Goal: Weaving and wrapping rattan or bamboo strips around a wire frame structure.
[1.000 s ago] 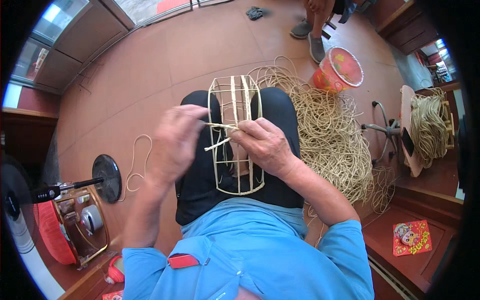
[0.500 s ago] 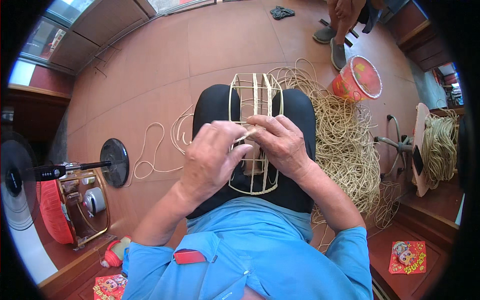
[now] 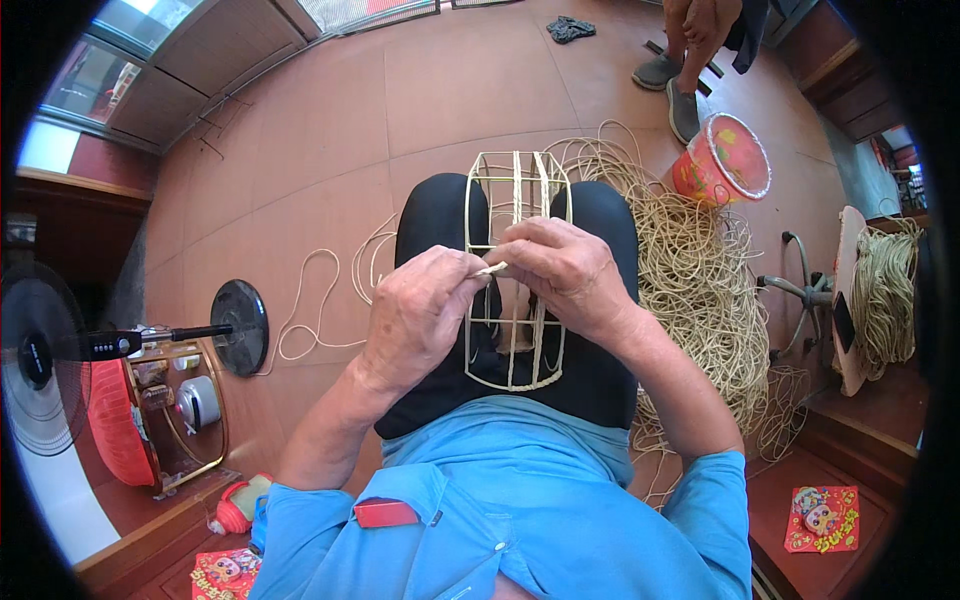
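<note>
A pale frame of thin bars (image 3: 515, 384), partly wrapped with braided cord, lies lengthwise across my lap between my thighs. Above its middle, my left hand (image 3: 422, 310) and my right hand (image 3: 562, 272) meet fingertip to fingertip. Both pinch a short stretch of beige cord (image 3: 490, 270), the left with thumb and forefinger, the right from the other side. Wrapped strips run along the frame's centre and right side, while other bars look bare. My fingers hide part of the frame's middle and how the cord joins it.
A large tangled heap of beige cord (image 3: 695, 290) lies right of my legs, beside a red bucket (image 3: 722, 160). More cord hangs on a chair (image 3: 848, 300). Left stand a fan (image 3: 40, 350) and its round black base (image 3: 240, 328). Another person's feet (image 3: 683, 108) are beyond the bucket.
My left hand has closed from a looser, spread pose into a pinch on the cord. Both hands now meet at it. The whole view has shifted slightly.
</note>
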A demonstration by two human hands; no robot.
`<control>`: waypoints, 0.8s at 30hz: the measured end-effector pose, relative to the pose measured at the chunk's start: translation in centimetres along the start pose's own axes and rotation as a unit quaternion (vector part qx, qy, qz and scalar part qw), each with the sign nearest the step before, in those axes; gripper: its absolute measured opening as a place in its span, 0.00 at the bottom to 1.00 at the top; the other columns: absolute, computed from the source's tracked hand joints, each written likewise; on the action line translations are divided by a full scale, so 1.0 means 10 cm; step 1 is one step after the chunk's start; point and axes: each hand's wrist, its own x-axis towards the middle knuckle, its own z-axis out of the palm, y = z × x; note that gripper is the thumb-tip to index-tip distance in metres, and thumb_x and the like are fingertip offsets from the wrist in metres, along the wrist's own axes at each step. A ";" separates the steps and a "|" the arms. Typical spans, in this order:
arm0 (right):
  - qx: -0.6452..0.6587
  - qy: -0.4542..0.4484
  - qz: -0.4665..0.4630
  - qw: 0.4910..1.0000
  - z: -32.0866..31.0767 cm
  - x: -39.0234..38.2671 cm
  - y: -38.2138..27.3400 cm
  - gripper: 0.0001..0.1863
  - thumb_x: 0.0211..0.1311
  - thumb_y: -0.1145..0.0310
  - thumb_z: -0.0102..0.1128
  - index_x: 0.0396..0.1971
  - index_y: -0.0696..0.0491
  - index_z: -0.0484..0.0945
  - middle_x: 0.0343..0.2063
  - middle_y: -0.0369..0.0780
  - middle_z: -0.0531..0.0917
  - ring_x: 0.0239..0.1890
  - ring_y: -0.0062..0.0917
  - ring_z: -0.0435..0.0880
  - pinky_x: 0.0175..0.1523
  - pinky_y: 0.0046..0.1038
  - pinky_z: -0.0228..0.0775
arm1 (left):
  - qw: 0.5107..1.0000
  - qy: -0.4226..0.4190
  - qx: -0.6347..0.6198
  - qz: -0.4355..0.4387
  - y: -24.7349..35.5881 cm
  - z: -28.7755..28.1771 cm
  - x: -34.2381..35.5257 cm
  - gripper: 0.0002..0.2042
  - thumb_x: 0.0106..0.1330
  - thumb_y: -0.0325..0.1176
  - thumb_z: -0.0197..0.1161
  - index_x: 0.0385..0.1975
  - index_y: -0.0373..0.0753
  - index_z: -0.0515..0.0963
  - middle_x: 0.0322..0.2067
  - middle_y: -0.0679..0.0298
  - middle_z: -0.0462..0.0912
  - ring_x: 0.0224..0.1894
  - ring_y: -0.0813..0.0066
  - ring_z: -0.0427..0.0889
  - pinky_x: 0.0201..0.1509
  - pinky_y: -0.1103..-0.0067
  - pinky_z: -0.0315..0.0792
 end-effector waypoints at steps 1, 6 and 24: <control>0.026 -0.014 0.019 0.999 -0.02 0.02 -0.01 0.07 0.71 0.72 0.70 0.45 0.51 0.87 0.45 0.38 0.89 0.47 0.38 0.91 0.53 0.39 0.85 | 0.999 -0.008 -0.035 -0.026 0.00 -0.02 0.01 0.06 0.74 0.24 0.72 0.47 0.35 0.88 0.38 0.56 0.89 0.38 0.62 0.91 0.42 0.71 0.82; 0.107 -0.060 0.070 0.990 -0.14 0.09 0.04 0.12 0.75 0.73 0.67 0.55 0.51 0.85 0.47 0.43 0.90 0.50 0.42 0.92 0.53 0.41 0.86 | 0.987 -0.032 -0.129 -0.095 -0.02 -0.10 0.06 0.06 0.76 0.23 0.69 0.48 0.31 0.88 0.37 0.59 0.90 0.40 0.74 0.91 0.45 0.76 0.82; 0.207 -0.017 0.170 0.963 -0.15 0.09 0.01 0.06 0.74 0.75 0.70 0.46 0.57 0.84 0.37 0.44 0.91 0.43 0.35 0.94 0.49 0.35 0.85 | 0.990 0.139 -0.003 0.003 -0.11 0.08 0.11 0.08 0.73 0.31 0.76 0.45 0.36 0.88 0.40 0.62 0.90 0.38 0.66 0.88 0.42 0.73 0.81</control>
